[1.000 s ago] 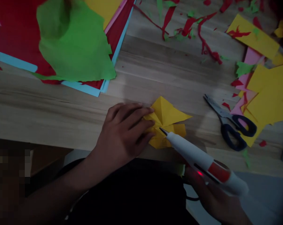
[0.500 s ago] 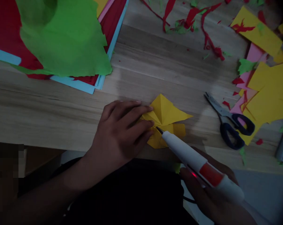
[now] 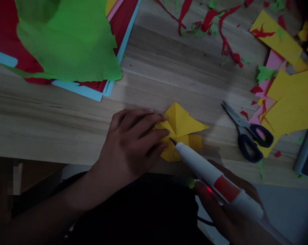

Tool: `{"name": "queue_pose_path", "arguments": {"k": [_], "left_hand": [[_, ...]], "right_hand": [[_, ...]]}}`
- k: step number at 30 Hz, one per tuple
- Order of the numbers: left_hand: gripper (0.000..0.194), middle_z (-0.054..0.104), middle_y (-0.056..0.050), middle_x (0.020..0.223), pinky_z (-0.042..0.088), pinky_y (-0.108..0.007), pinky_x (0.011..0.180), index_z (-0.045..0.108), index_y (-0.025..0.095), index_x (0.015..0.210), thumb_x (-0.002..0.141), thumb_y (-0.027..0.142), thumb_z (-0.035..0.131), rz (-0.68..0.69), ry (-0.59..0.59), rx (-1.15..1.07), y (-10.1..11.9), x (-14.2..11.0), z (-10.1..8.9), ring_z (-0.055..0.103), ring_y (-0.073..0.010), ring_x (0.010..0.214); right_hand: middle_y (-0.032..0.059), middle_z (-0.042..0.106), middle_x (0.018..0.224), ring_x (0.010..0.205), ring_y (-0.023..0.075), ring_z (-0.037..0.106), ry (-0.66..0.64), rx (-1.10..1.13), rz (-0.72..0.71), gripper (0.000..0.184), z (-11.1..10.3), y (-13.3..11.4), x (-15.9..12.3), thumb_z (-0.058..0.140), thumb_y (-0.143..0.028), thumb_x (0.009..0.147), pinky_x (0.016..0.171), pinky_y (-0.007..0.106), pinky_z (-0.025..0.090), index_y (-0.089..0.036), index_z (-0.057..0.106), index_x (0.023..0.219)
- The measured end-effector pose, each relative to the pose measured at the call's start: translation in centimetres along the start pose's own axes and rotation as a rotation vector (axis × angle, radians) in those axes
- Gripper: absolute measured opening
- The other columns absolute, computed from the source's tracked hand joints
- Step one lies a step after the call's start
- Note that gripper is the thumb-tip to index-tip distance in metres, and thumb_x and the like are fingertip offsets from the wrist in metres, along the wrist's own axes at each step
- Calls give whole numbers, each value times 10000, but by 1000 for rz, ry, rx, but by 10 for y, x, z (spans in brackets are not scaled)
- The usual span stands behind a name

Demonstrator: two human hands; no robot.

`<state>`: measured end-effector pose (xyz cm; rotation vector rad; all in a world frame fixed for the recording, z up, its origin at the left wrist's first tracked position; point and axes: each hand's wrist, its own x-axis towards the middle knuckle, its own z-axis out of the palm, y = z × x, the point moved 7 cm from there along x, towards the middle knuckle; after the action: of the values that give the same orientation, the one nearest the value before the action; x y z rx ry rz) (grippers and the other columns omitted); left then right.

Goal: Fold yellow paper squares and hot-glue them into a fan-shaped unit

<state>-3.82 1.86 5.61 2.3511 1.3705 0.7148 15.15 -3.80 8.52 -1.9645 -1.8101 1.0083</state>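
Note:
A folded, cut piece of yellow paper point(image 3: 181, 119) lies near the table's front edge, creased and with pointed corners. My left hand point(image 3: 133, 143) rests over its left part, fingertips and thumb holding it against the table; what lies under the fingers is hidden. My right hand point(image 3: 228, 214) is wrapped around a white hot glue pen point(image 3: 200, 165) with a red panel and a glowing red light. The pen's dark tip meets the paper just beside my left fingers. A thin curved strand shows faintly below the tip.
Scissors point(image 3: 247, 131) with dark handles lie to the right. Beyond them are yellow paper pieces point(image 3: 294, 102) and a dark grey object point(image 3: 307, 151). Red and green scraps point(image 3: 207, 22) litter the back. A coloured paper stack point(image 3: 77, 90), topped by a green sheet point(image 3: 72, 41), sits at left.
Both hands, the pen and the yellow paper keep nearly the same place. The view has shifted slightly, showing more of the grey object at right.

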Motion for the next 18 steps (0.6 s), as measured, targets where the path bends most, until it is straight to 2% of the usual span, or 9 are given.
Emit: {"name": "queue_pose_path", "arguments": {"k": [5,10,15,18], "left_hand": [[235,689,31,1306,422,-492,1016,680,313,1137,902,321,676,-12,-23,13,0,1,1,594,-264,1214],[225,689,33,1305,409,-488,1031,683,311,1131,906,311,674,-18,-23,20,1,1,1,589,-258,1218],[213,701,33,1286,426,-479,1006,705,302,1101,889,290,696,19,6,22,1,0,0,603,-257,1197],[222,700,34,1287,438,-482,997,708,301,1095,874,286,710,20,10,16,0,0,0,607,-261,1189]], "right_hand": [[-11,596,636,475,239,602,-14,70,-109,176,-1,-6,0,579,-248,850,377,392,461,-418,609,879],[-9,572,628,467,197,568,8,-23,-123,115,-3,-8,-1,541,-274,914,421,377,460,-354,578,840],[-14,593,696,546,168,610,-68,-39,-276,77,-1,-14,2,512,-227,931,447,298,477,-285,545,892],[-27,584,695,538,148,606,-55,-54,-298,89,-4,-15,4,505,-185,917,431,261,470,-266,524,883]]}}
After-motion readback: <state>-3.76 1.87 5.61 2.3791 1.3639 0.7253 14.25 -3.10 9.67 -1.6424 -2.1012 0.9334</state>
